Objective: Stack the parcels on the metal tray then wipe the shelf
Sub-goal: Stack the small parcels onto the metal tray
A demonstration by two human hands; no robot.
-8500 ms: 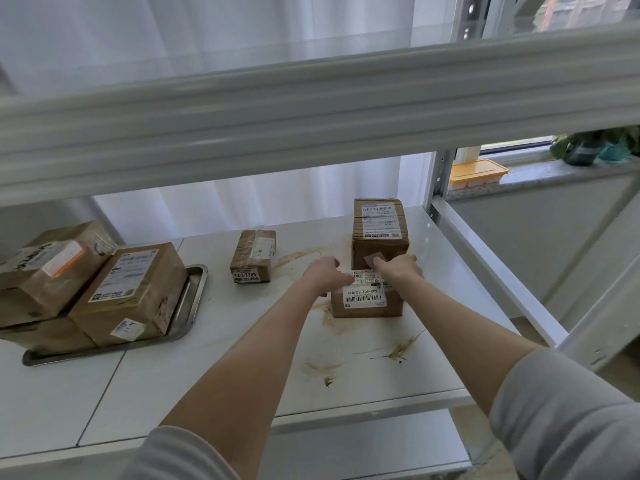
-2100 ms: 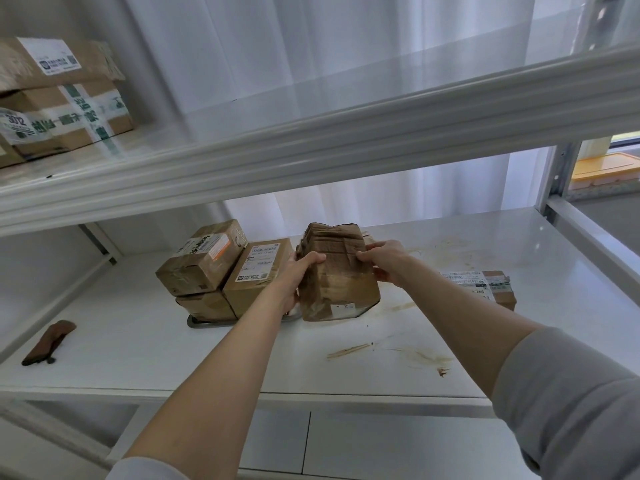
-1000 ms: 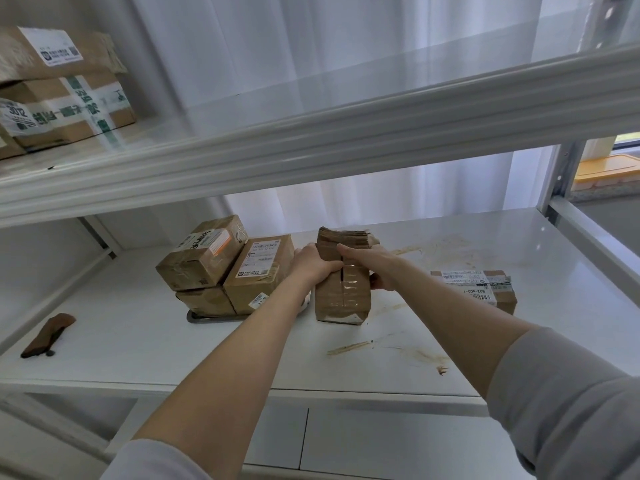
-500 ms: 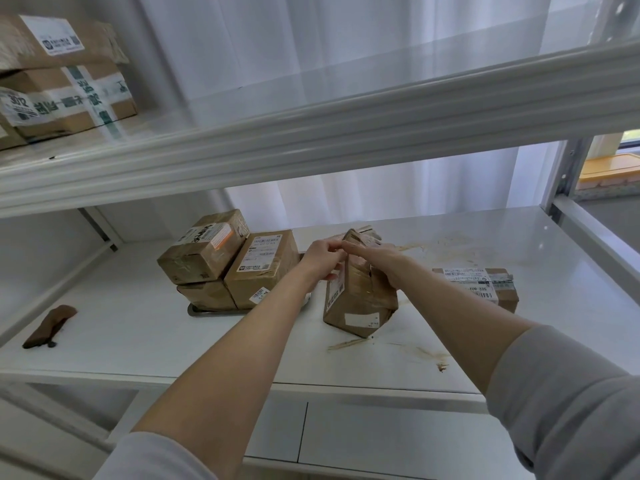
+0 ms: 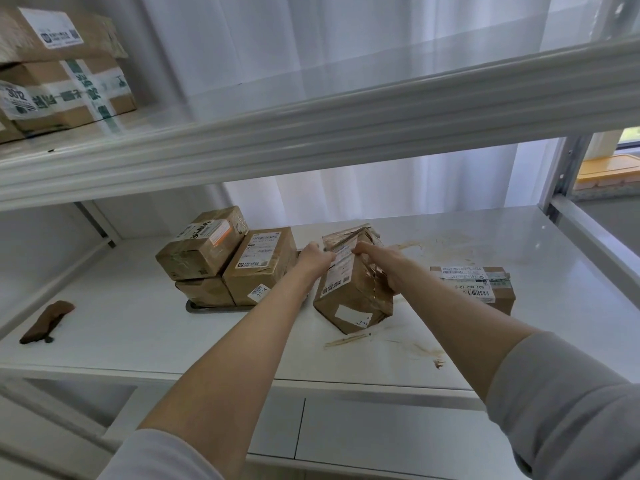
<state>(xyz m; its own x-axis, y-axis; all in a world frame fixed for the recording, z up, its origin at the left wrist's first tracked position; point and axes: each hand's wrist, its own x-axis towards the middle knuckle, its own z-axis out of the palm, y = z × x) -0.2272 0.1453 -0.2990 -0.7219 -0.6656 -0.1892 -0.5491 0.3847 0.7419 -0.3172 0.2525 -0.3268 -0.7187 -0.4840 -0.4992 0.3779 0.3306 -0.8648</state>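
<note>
- The taped brown parcel (image 5: 349, 289) stood tilted on one lower corner, just right of the metal tray; whether that corner touched the shelf could not be told.
- A white label ran down its front left face and a smaller white patch sat near the bottom.
- The left grip (image 5: 313, 259), a bare hand, held the parcel's upper left edge with its fingers curled over it.
- The right grip (image 5: 381, 263), also bare, clasped the top and the crumpled right side, with one finger reaching across the top towards the left grip.
- Both forearms were bare, with grey sleeves (image 5: 568, 407) pushed up near the elbows.
- The metal tray (image 5: 207, 308) lay on the shelf to the left, with only its front rim showing under its load.
- On it a small box (image 5: 204, 292) sat low with the orange-labelled box (image 5: 204, 249) on top, and the labelled box (image 5: 263, 268) leaned just beside them, near the left wrist.
- The flat parcel (image 5: 479, 287) lay on the shelf to the right, apart from the held one, behind the right forearm.
- The white shelf (image 5: 138, 334) carried brown smears (image 5: 346, 340) in front of the held parcel and further to the right.
- A brown cloth (image 5: 46, 320) lay near the left end, well apart from the tray.
- On the upper shelf (image 5: 311, 133), more boxes (image 5: 65, 77) were stacked at far left.
</note>
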